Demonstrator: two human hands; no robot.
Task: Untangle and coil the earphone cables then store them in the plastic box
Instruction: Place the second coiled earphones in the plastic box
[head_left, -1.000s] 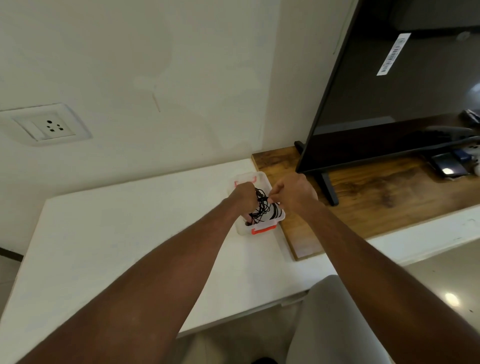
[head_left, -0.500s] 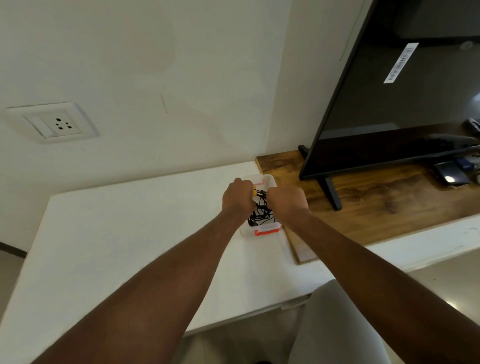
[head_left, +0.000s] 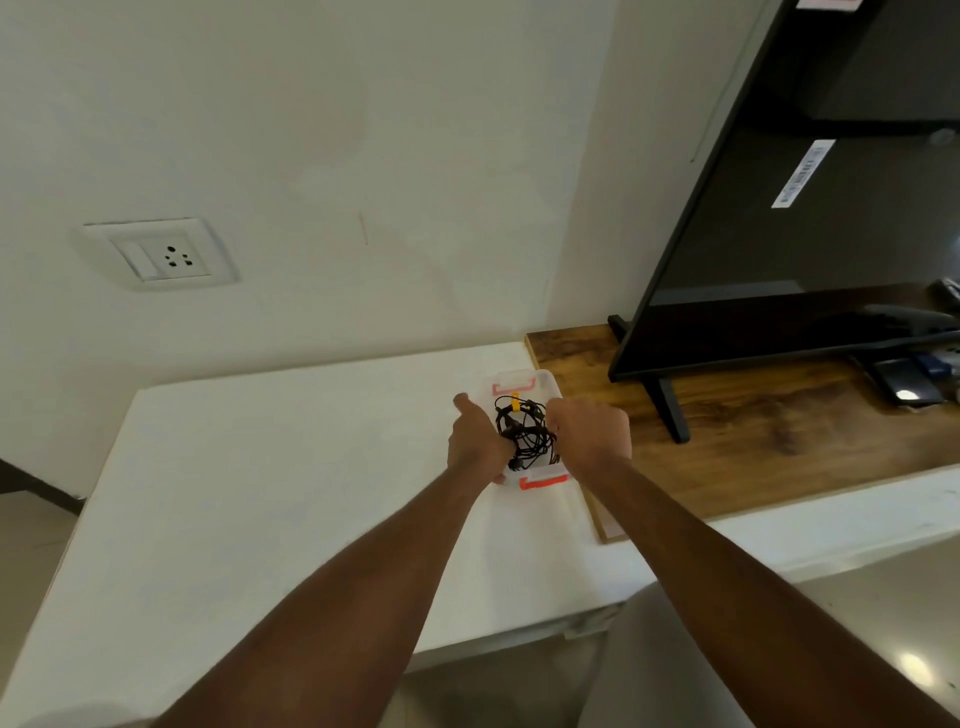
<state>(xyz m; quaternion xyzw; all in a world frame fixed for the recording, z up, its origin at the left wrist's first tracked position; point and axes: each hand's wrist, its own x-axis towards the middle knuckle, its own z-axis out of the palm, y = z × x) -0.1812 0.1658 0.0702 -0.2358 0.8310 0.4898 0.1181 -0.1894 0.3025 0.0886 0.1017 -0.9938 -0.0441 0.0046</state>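
The earphone cables (head_left: 522, 431) bunch over the plastic box (head_left: 548, 383) on the bench (head_left: 260, 467), between both hands and equally near each: right hand (head_left: 589, 439) curled, apparently pinching their right side; left hand (head_left: 475, 441) at the box's left wall, grip not discernible.

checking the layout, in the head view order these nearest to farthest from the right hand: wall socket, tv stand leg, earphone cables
1. earphone cables, touching the right hand, in the plastic box
2. tv stand leg, right, on the wooden top
3. wall socket, far left on the wall
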